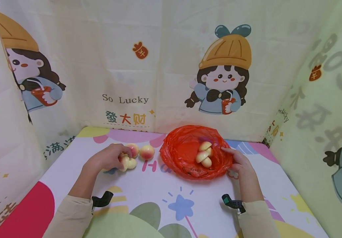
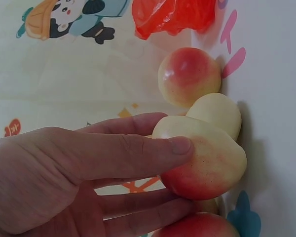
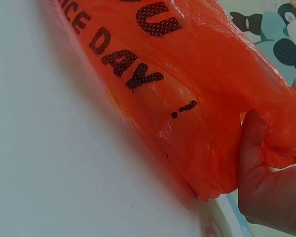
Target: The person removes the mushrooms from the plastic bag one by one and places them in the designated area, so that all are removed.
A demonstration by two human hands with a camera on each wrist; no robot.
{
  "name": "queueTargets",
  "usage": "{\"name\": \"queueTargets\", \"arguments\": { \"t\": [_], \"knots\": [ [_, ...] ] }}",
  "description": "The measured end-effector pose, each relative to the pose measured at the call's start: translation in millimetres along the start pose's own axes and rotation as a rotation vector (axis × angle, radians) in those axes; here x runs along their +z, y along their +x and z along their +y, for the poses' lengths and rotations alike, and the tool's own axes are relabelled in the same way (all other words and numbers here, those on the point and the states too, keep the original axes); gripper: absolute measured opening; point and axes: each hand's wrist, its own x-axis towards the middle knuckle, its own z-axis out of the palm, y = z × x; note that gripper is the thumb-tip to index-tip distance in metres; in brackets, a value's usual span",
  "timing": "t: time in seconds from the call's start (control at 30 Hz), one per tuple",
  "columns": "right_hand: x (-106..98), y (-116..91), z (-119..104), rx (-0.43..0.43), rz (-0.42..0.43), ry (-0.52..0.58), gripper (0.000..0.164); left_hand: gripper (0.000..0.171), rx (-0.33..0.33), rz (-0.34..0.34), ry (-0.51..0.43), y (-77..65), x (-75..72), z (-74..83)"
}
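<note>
My left hand (image 1: 111, 158) pinches a peach (image 2: 202, 158) between thumb and fingers, low over the table; it is pale on top and red below. A smooth pale rounded piece (image 2: 218, 114) touches its far side. Just beyond are two blushed peaches (image 1: 146, 152), one partly behind the hand. Another red peach (image 2: 200, 226) shows below the fingers in the left wrist view. My right hand (image 1: 242, 163) grips the right rim of an open red plastic bag (image 1: 177, 165), some fingers hidden by the film. Inside the bag lie several cream, mushroom-like pieces (image 1: 202, 156).
The table (image 1: 159, 188) wears a white cloth with colourful prints. Printed fabric walls (image 1: 171, 66) stand at the back and both sides, close behind the bag. A small black device (image 1: 102, 199) is strapped on each wrist.
</note>
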Motion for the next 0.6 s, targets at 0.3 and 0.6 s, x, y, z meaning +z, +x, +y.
{"name": "queueTargets", "arguments": {
  "t": [0.3, 0.6],
  "knots": [
    [0.0, -0.4, -0.4, 0.001, -0.003, 0.007, 0.055, 0.039, -0.001, 0.004, 0.013, -2.0, 0.7, 0.9],
    [-0.3, 0.8, -0.3, -0.002, 0.002, 0.003, 0.056, 0.039, 0.019, 0.014, 0.044, -2.5, 0.7, 0.1]
  ]
}}
